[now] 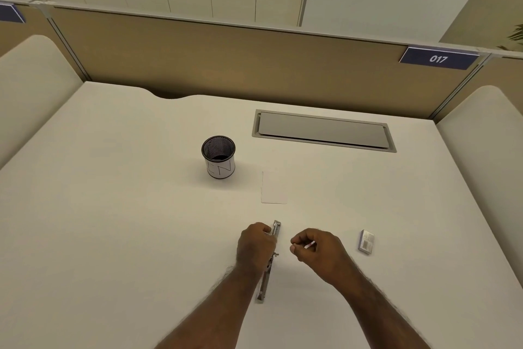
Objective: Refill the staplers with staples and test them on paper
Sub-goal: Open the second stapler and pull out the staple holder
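Observation:
A metal stapler (266, 280) lies swung fully open on the white desk (113, 207), its two halves in a line running toward me. My left hand (254, 247) grips its far half near the hinge. My right hand (317, 252), a little to the right of the stapler, pinches a short strip of staples (309, 245) between thumb and fingers. A small white sheet of paper (274, 188) lies flat beyond the stapler. A small staple box (366, 241) sits to the right of my right hand.
A black mesh pen cup (218, 157) with a white paper label stands at the middle of the desk. A grey cable flap (322, 131) is set into the desk at the back right. Beige partition panels (226, 60) close the desk's far side.

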`<state>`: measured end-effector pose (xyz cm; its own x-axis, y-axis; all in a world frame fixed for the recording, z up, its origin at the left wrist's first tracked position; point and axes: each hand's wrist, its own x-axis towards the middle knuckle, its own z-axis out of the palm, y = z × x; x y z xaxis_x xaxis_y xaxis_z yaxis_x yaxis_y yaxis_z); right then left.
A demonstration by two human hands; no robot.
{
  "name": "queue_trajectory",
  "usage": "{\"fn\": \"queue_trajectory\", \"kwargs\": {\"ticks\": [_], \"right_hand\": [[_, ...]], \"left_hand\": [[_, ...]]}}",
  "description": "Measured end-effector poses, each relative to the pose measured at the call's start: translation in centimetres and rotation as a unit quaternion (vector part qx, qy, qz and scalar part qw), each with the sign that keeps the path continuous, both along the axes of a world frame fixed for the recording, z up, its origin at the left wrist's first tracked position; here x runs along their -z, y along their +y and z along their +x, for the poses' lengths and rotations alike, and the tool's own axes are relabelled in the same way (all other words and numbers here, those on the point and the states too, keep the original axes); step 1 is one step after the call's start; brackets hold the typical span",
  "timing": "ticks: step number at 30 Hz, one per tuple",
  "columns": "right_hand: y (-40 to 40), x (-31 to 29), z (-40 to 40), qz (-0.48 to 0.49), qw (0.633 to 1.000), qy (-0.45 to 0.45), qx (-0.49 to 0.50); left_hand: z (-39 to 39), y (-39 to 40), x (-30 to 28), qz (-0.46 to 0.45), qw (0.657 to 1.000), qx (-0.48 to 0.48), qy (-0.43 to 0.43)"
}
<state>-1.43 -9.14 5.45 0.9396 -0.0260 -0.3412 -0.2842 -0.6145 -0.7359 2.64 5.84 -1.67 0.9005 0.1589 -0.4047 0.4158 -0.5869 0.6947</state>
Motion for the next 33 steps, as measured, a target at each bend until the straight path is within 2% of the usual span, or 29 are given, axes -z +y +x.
{"fn": "queue_trajectory", "kwargs": {"ticks": [8, 15, 22, 27, 31, 33], "right_hand": [[-0.1, 0.1, 0.0, 0.0, 1.0, -0.005, -0.002], [-0.1, 0.3, 0.1, 0.008, 1.0, -0.005, 0.004], [-0.3, 0.6, 0.3, 0.028, 0.999, 0.002, 0.018], [-0.1, 0.5, 0.9, 0.053, 0.998, 0.008, 0.026], [0.3, 0.3, 1.9, 0.059, 0.998, -0.002, 0.02], [0.8, 0.0, 2.7, 0.064, 0.998, -0.012, 0.021]], "left_hand": [[0.3, -0.4, 0.4, 0.05, 0.999, 0.005, -0.018], [0.6, -0.8, 0.8, 0.095, 0.994, 0.047, -0.026], [0.6, -0.5, 1.0, 0.068, 0.996, 0.05, -0.038], [0.3, 0.8, 1.2, 0.05, 0.992, 0.056, -0.099], [0.4, 2.3, 1.0, 0.097, 0.976, 0.082, -0.174], [0.6, 3.3, 0.9, 0.14, 0.968, 0.1, -0.182]]}}
